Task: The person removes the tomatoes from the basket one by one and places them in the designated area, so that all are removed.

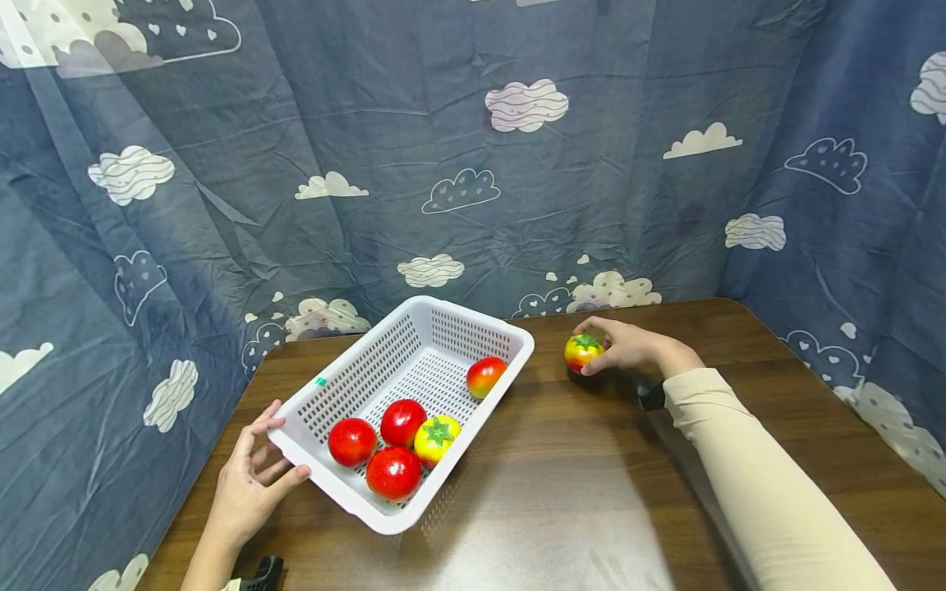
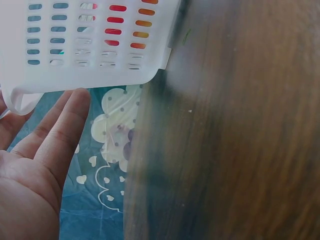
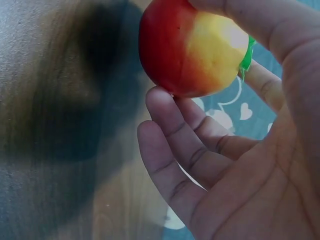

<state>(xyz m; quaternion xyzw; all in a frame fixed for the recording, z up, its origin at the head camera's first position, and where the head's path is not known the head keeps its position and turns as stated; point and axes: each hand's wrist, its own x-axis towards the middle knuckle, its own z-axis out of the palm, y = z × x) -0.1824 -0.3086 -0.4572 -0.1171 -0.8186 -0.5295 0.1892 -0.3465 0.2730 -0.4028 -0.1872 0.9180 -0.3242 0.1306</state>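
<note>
A white plastic basket (image 1: 342, 497) with slotted walls sits at an angle on the table. My left hand (image 1: 247, 476) is at its left corner, fingers fairly straight and touching the rim, thumb spread along the near side; the left wrist view shows two fingertips against the basket's edge. To the right of the basket, my right hand (image 1: 628, 345) pinches a red-and-yellow toy tomato (image 3: 187, 50) with a green leafy top between thumb and fingers. Whether this tomato touches the table I cannot tell. Inside the basket lie three red tomatoes (image 1: 394, 474), a yellow tomato (image 1: 431, 447) and a red-orange tomato (image 1: 484, 378).
The brown wooden table (image 1: 562, 492) ends at a dark blue curtain (image 1: 458, 230) with cloud prints behind it and at both sides. A black wrist strap (image 1: 650, 396) shows at the right wrist. A small green mark (image 1: 321, 382) is on the basket's left wall.
</note>
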